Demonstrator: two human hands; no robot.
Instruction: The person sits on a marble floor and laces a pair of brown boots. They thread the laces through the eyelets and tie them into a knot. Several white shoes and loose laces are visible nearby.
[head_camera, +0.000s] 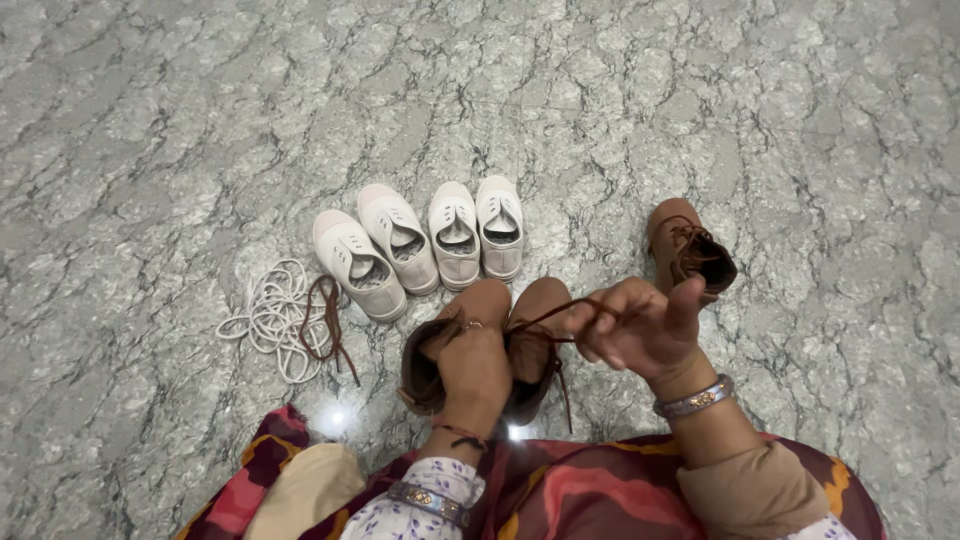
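My left hand (470, 365) grips a brown shoe (530, 330) from above, holding it over my lap near the floor. A second brown shoe (440, 350) lies pressed against its left side, partly under the same hand. My right hand (640, 325) pinches a brown lace (545, 318) that runs from the held shoe, thumb raised. A third brown shoe (690, 250), laced, stands on the floor just beyond my right hand.
Several small white laceless shoes (420, 240) stand in a row on the grey marble floor (200, 120). A heap of white laces (275, 315) with a loose brown lace (328, 320) lies to their left. My patterned red clothing (600, 495) fills the bottom edge.
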